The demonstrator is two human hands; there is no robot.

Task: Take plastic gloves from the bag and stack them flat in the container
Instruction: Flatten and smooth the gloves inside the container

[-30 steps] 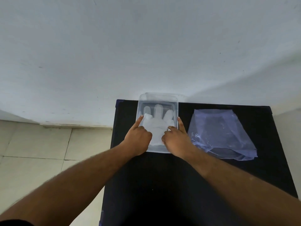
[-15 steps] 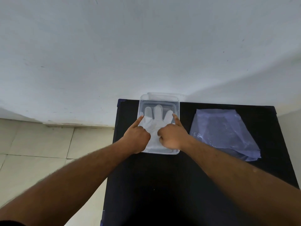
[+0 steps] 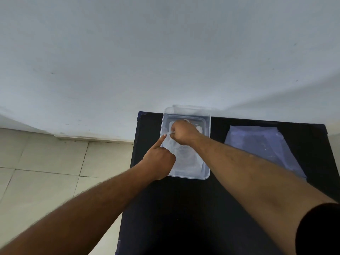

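Plain room – tiled floor (image 3: 46,162), white wall (image 3: 165,52)

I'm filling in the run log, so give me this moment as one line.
stage: flattening glove in container | left hand: index finger pinning glove | right hand: closed on glove's finger end | bag: lying right of container

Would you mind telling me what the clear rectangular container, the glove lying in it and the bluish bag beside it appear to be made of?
The clear rectangular container looks like rigid, glossy transparent plastic: the dark table shows through its moulded walls. The glove seems thin, cloudy-white plastic film, wrinkled and translucent. The bluish bag looks like soft, tinted polythene film, creased, with small glints.
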